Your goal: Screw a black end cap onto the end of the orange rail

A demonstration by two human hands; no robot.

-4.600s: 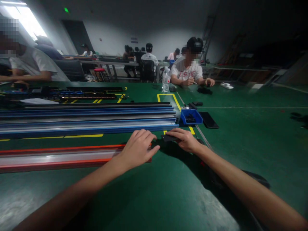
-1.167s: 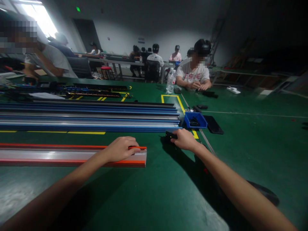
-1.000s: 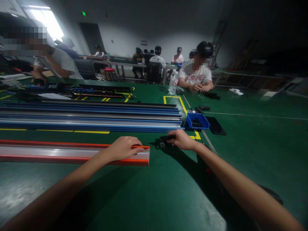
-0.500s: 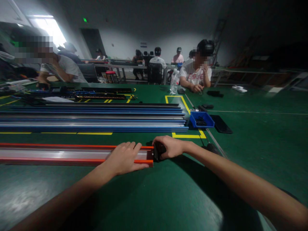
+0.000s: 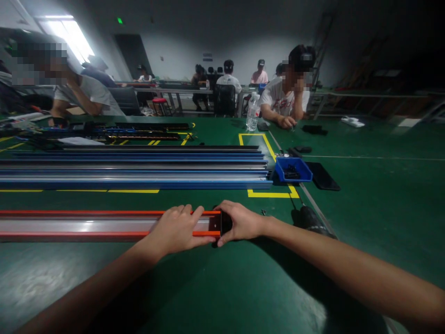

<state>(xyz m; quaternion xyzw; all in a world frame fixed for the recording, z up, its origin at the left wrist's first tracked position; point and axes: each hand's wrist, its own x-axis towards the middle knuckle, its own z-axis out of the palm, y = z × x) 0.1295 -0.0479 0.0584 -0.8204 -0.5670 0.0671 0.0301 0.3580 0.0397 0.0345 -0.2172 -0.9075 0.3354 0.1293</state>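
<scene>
"Where is the cap (image 5: 227, 223) sitting?"
"At the rail's (image 5: 86, 226) right end: the right hand (image 5: 245, 221), half-open, is clasping it, seemingly fitting it; the left hand (image 5: 174, 229), half-curled, is gripping the rail."
"Next?"
"It's likely needing squaring."

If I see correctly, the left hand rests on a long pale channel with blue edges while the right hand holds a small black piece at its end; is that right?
Not quite: the head view shows the long pale channel has orange edges, not blue. The left hand rests on it and the right hand holds the small black piece at its end.
</scene>
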